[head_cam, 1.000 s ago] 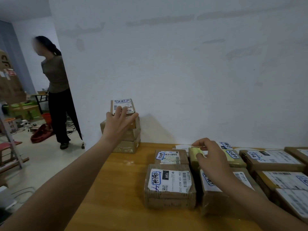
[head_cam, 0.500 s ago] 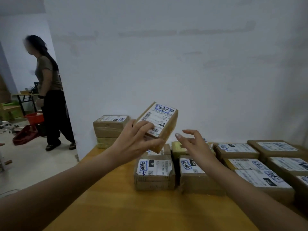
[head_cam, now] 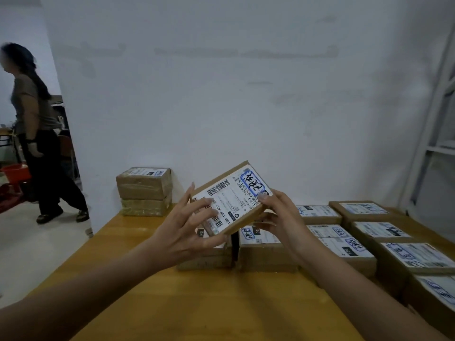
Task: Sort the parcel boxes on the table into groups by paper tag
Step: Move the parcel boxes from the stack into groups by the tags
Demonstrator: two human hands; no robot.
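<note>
A small brown parcel box (head_cam: 235, 196) with a white shipping tag and blue handwritten mark is held tilted in the air above the table. My left hand (head_cam: 189, 227) grips its near left end, fingers over the tag. My right hand (head_cam: 280, 217) holds its right side, thumb on the top edge. Below it, two tagged boxes (head_cam: 261, 247) sit side by side on the wooden table (head_cam: 197, 303). A stack of two boxes (head_cam: 144, 190) stands at the table's far left corner against the wall.
Several more tagged boxes (head_cam: 413, 257) lie in rows along the right side of the table. A person (head_cam: 37, 134) stands on the floor at the far left, beside a red bucket (head_cam: 16, 172). A white wall runs behind the table.
My left hand took the top box off the far left stack and brought it right, over the middle boxes. My right hand left the table boxes and now holds the lifted box too.
</note>
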